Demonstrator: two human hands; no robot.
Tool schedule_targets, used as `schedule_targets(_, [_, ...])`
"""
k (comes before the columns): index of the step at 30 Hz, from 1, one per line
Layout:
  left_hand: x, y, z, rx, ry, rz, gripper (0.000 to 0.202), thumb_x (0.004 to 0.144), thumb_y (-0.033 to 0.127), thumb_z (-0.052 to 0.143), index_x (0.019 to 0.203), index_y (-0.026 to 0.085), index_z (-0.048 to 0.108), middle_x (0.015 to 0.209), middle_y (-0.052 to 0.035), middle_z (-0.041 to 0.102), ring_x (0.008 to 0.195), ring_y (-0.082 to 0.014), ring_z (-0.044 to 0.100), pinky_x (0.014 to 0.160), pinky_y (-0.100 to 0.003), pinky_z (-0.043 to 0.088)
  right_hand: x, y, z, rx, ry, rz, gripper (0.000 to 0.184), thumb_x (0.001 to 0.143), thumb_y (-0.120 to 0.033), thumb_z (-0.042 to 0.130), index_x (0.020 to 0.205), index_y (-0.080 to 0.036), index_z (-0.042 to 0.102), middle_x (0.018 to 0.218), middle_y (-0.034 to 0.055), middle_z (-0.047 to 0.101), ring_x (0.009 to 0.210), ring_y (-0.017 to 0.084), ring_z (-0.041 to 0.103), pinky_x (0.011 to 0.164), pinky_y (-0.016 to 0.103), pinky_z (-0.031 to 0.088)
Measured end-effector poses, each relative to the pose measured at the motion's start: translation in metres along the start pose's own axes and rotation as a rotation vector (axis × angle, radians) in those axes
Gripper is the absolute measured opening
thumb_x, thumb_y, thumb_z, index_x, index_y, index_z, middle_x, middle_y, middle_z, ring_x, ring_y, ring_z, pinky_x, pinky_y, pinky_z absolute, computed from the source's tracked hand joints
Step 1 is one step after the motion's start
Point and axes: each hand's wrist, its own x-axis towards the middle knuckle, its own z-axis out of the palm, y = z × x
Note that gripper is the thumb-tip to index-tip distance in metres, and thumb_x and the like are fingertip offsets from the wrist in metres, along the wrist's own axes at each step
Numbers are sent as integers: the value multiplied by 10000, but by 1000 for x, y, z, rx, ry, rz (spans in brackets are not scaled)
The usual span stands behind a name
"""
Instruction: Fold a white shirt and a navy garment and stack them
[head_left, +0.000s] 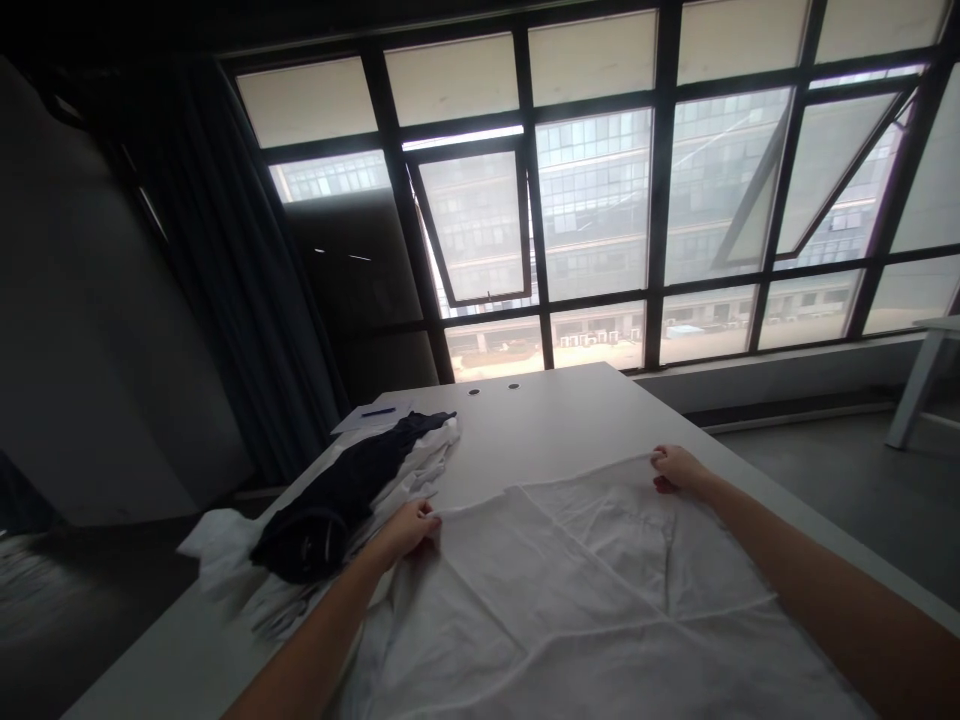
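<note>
Your right forearm reaches in from the lower right over a white creased cloth, spread flat on a long white table. Your right hand sits curled at the cloth's far edge, loosely closed; you cannot tell whether it pinches the fabric. Your left hand, also curled, touches the cloth's left edge; its hold is equally unclear. Just beside that hand, a dark navy garment lies along crumpled white fabric. Farther along the table, a blue pen rests on a white paper sheet.
</note>
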Motion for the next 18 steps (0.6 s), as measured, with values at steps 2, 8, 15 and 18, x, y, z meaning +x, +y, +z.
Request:
schedule_targets(2, [4, 5, -1, 24, 42, 49, 190, 848, 352, 613, 914, 188, 547, 820, -28, 676, 676, -181, 685, 527, -230, 464, 3, -4, -5, 25, 25, 16, 208, 799, -354, 673, 909, -192, 601, 719, 40, 640, 634, 176, 659, 585, 294, 579])
schedule_targets(8, [13, 27, -11, 173, 206, 245, 191, 828, 356, 643, 887, 177, 611, 865, -52, 699, 860, -230, 672, 733, -278, 468, 3, -17, -22, 61, 131, -71, 136, 829, -325, 579, 873, -197, 591, 828, 90, 716, 787, 197, 702, 689, 278, 566])
schedule_targets(15, [-21, 24, -15, 338, 190, 380, 68, 860, 275, 632, 884, 213, 618, 919, -45, 732, 949, -232, 679, 788, -268, 445, -41, -7, -59, -124, 113, -251, 293, 750, -448, 622, 855, -182, 684, 691, 40, 706, 689, 220, 647, 599, 287, 453])
schedule_targets(18, [-43, 14, -9, 395, 154, 394, 56, 837, 213, 644, 883, 221, 614, 935, -48, 735, 951, -235, 681, 785, -268, 434, -60, 13, -77, -333, 65, -321, 354, 788, -497, 549, 879, -189, 697, 611, 11, 659, 573, 198, 579, 541, 293, 398])
